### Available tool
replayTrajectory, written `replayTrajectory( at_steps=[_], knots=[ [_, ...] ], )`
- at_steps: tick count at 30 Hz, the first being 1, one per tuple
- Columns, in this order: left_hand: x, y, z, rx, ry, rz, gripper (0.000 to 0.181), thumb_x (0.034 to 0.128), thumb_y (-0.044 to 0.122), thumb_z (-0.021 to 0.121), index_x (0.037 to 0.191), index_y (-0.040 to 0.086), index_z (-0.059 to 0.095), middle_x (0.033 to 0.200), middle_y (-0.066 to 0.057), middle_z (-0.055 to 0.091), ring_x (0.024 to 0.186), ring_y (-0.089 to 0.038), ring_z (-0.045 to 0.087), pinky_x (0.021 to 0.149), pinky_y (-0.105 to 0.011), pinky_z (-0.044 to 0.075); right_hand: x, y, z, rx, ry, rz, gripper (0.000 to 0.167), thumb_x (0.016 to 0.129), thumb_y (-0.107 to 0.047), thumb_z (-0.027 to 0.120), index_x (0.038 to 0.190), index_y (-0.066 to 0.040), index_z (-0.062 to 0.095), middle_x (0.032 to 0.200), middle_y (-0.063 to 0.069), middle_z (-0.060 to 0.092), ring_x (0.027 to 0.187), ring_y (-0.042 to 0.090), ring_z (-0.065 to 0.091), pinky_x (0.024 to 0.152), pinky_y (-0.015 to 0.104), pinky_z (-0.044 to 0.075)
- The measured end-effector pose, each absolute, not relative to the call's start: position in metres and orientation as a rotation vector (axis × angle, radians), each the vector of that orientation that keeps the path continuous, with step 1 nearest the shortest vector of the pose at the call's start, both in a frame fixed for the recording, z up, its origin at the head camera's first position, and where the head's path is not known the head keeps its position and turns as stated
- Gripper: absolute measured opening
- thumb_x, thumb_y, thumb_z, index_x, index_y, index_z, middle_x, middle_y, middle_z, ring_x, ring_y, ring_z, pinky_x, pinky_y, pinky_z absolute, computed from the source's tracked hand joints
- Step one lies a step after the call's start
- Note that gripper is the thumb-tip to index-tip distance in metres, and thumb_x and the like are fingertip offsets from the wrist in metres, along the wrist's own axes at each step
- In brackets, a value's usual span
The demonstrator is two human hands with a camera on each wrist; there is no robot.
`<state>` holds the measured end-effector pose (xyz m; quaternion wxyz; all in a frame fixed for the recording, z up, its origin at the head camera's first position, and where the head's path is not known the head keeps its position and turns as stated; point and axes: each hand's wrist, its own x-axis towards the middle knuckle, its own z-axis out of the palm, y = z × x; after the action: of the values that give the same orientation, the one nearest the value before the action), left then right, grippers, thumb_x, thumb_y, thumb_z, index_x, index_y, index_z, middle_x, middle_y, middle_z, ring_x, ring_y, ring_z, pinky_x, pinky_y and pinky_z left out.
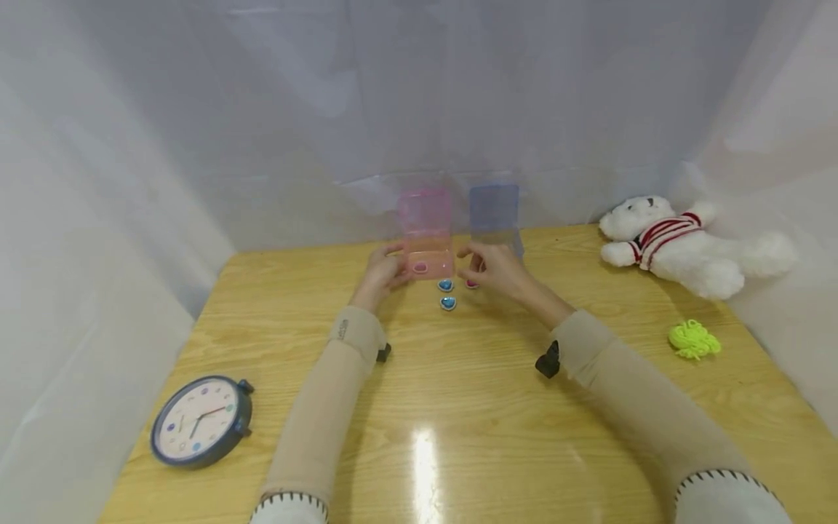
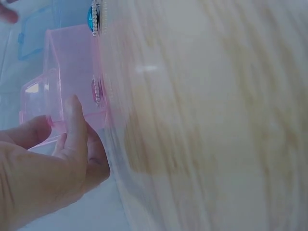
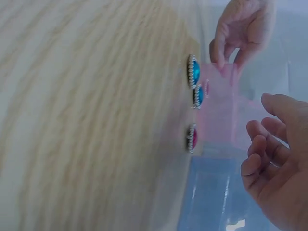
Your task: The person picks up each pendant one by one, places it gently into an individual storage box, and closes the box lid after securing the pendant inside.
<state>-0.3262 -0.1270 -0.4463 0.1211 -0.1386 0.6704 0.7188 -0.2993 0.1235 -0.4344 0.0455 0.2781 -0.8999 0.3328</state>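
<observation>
A clear pink box (image 1: 428, 251) stands with its lid raised at the back of the table, and a pink gem (image 1: 420, 268) with a beaded rim lies inside it. My left hand (image 1: 382, 269) grips the box's left side between thumb and fingers. Two blue gems (image 1: 448, 303) lie on the table in front of the box. A second pink gem (image 3: 193, 138) sits to their right, partly covered by my right hand in the head view. Holding nothing, my right hand (image 1: 494, 268) hovers with loosely bent fingers in front of a clear blue box (image 1: 494, 207), its lid raised.
A white plush bear (image 1: 681, 244) in a striped top lies at the back right. Nearer, on the right, is a bundle of yellow-green yarn (image 1: 694, 340). A round dark-blue clock (image 1: 201, 422) lies at the front left. A pale curtain (image 1: 327, 109) hangs behind the table.
</observation>
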Motion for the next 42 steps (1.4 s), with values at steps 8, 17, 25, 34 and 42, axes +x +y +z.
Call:
replayTrajectory(
  at_steps=[8,17,25,34,42],
  knots=[
    [-0.326,-0.127,-0.448,-0.415,1.974,2.074,0.051,0.1063,0.003,0.054,0.157,0.008,0.046,0.14,-0.022,0.062,0.093,-0.017,0.066,0.09,-0.028,0.065,-0.301,0.133,-0.454,0.791,-2.833,1.007,0.037,0.097,-0.019,0.077,0.127,0.002,0.069,0.079,0.006,0.066,0.071,0.015,0.059,0.069,0.03,0.052],
    [-0.326,-0.126,-0.449,-0.407,1.972,2.085,0.051,0.1069,0.001,0.05,0.158,0.007,0.045,0.14,-0.021,0.059,0.096,-0.018,0.062,0.096,-0.03,0.063,-0.303,0.137,-0.469,0.738,-2.882,0.975,0.032,0.096,-0.019,0.077,0.122,-0.001,0.074,0.075,0.005,0.068,0.067,0.014,0.058,0.06,0.028,0.048],
    [-0.326,-0.126,-0.449,-0.41,1.973,2.091,0.053,0.105,-0.002,0.049,0.157,0.006,0.045,0.139,-0.021,0.059,0.098,-0.019,0.062,0.095,-0.03,0.064,-0.304,0.135,-0.472,0.741,-2.905,0.813,0.02,0.092,-0.017,0.079,0.105,-0.003,0.077,0.081,0.006,0.074,0.07,0.016,0.058,0.064,0.033,0.05],
    [-0.326,-0.127,-0.45,-0.407,1.977,2.087,0.054,0.1049,-0.002,0.049,0.158,0.006,0.045,0.141,-0.022,0.058,0.1,-0.019,0.062,0.102,-0.033,0.062,-0.307,0.132,-0.473,0.714,-2.978,0.732,0.018,0.093,-0.021,0.079,0.102,-0.006,0.078,0.089,0.007,0.078,0.076,0.019,0.064,0.07,0.036,0.055],
    [-0.326,-0.127,-0.45,-0.394,1.981,2.081,0.053,0.1061,-0.001,0.048,0.158,0.007,0.044,0.143,-0.023,0.058,0.102,-0.02,0.062,0.09,-0.027,0.064,-0.31,0.129,-0.473,0.706,-3.001,0.675,0.018,0.096,-0.023,0.077,0.103,-0.006,0.079,0.103,0.011,0.081,0.09,0.026,0.074,0.082,0.044,0.063]
  ],
)
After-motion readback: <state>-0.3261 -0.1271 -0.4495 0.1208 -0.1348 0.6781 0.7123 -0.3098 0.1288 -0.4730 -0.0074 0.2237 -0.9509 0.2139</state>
